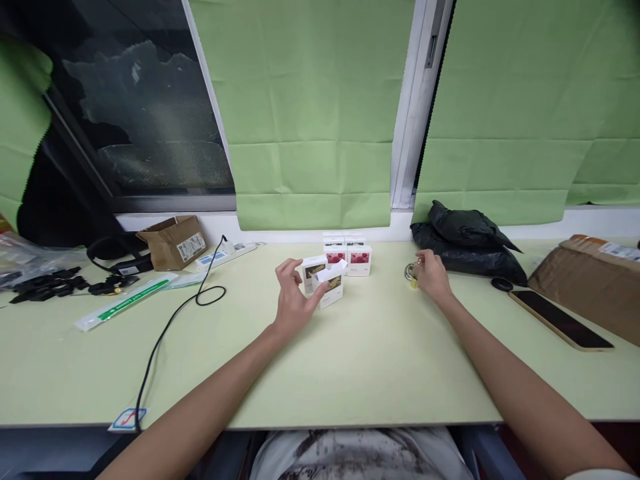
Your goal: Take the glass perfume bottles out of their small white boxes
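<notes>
My left hand is curved around two small white boxes near the middle of the table. Its thumb lies against the front of the open white box, whose top flap is up. The fingers reach to the left edge of the other white box, just behind. Both boxes carry a dark and yellow picture. To the right, my right hand pinches at some small shiny gold and silver pieces on the table; their exact kind is too small to make out.
Several white boxes with red pictures stand behind. Black plastic bags, a phone and a brown parcel lie right. Left are an open carton, a power strip, a black cable and a green-white packet.
</notes>
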The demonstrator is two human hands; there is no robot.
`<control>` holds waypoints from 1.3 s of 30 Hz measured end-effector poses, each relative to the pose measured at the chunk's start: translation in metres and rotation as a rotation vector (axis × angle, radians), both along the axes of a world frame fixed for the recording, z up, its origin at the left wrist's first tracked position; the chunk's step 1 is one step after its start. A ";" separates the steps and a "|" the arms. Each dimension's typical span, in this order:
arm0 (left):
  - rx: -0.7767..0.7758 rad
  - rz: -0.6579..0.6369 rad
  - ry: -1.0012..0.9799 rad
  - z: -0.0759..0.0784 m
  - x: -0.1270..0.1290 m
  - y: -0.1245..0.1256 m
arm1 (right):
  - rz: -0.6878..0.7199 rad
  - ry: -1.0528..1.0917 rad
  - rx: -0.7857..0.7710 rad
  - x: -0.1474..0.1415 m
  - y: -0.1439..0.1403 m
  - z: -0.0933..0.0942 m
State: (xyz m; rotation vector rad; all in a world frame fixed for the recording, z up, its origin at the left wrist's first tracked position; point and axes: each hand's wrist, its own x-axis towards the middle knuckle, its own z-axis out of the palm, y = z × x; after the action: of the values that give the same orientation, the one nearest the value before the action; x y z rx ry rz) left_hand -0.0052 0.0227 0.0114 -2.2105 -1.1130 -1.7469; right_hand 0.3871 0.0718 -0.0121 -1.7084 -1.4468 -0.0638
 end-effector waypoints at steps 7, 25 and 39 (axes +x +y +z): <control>0.262 -0.247 0.241 -0.006 0.007 -0.019 | 0.277 -0.033 0.008 -0.028 -0.006 0.003; -0.666 -0.308 0.446 -0.007 0.017 -0.030 | 0.997 0.263 -0.166 -0.118 -0.074 0.032; -0.667 -0.291 0.473 -0.005 0.020 -0.029 | 0.910 0.137 -0.048 -0.121 -0.078 0.039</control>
State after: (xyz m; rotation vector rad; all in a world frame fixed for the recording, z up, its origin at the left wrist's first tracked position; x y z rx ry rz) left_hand 0.0149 -0.0067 0.0062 -3.0768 -1.4393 -0.8734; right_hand 0.2661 -0.0059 0.0270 -0.9289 -1.9862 0.5683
